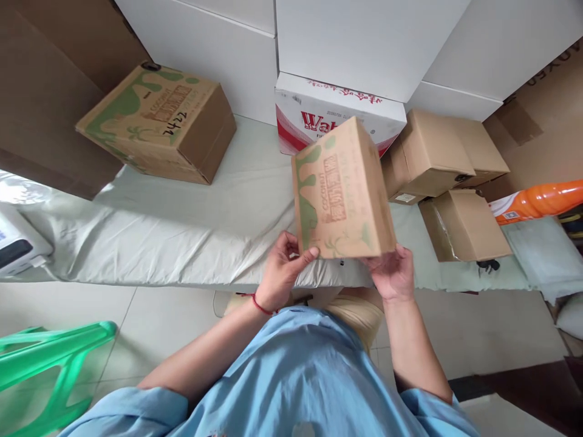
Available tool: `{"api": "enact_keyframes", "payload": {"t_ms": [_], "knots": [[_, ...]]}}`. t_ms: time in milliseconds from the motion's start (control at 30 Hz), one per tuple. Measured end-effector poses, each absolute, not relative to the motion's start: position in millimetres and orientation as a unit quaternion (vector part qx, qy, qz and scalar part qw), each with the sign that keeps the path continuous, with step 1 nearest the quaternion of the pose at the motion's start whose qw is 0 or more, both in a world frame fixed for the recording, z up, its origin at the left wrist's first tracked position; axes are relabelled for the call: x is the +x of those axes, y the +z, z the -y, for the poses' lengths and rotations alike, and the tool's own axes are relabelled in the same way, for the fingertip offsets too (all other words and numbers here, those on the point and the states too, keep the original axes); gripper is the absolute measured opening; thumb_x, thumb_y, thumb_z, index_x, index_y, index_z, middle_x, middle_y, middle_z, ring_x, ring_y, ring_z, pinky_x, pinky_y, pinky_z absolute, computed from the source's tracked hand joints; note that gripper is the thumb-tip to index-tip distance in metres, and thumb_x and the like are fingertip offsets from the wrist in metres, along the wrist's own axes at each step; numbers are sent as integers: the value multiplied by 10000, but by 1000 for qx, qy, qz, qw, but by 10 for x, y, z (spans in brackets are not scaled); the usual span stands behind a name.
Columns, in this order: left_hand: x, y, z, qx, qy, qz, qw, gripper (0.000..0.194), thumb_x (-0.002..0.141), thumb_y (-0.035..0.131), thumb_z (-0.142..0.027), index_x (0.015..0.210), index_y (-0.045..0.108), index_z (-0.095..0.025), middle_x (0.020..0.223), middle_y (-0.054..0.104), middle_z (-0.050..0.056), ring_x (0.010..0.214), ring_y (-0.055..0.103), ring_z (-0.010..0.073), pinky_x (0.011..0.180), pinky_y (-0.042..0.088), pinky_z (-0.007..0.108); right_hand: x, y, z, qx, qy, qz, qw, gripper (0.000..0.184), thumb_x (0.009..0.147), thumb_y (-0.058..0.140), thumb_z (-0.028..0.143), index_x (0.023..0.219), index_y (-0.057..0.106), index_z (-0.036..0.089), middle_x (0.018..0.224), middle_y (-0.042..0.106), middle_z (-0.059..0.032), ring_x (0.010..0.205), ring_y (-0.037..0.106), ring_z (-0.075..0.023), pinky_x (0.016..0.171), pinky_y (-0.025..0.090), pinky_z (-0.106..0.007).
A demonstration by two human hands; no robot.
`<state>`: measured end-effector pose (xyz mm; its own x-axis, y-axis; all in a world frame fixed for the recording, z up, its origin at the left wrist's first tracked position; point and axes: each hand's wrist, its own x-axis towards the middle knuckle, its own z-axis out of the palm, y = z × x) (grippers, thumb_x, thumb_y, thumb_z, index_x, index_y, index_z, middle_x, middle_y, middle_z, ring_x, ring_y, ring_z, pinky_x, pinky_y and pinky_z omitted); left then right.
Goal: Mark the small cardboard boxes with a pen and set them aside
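A brown cardboard box (337,194) with green splash print and the word COCONUT is held tilted over the front of the cloth-covered table (182,237). My left hand (285,267) grips its lower left corner, thumb on the printed face. Under the lower right edge, my right hand (394,270) supports it, with some of its fingers hidden behind the box. A similar box (159,121) marked 2422 stands on the table at the back left. Behind the held box is a white and red carton (337,106), partly covered by it.
Plain brown boxes (437,149) and a smaller box (469,224) stand on the right, beside an orange bottle (537,200). A white device (20,240) lies at the left table end. On the floor, lower left, is a green plastic stool (59,364).
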<state>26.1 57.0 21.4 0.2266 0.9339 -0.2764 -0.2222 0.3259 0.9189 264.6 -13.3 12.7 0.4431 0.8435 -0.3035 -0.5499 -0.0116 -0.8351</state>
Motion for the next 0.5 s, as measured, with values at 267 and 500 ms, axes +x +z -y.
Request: {"api": "enact_keyframes", "payload": {"t_ms": [267,500], "knots": [[842,507,-106,604,328,-299,662,466,841,871,-495,816,489,-230,823,526,-29,730,490,134,693,431,296,2994,388,1044,-532,267,188,781,488,929,585,624,1282,771,343,1402,739,-70,1466,576,-368,1187,466,-677],[1795,836,-35,705,317,-117,623,416,914,771,-512,908,447,-253,910,563,11,817,544,180,778,501,346,3470,815,1247,-506,163,178,828,404,1018,504,473,1328,724,335,1410,689,-46,1478,552,-318,1213,485,-657]]}}
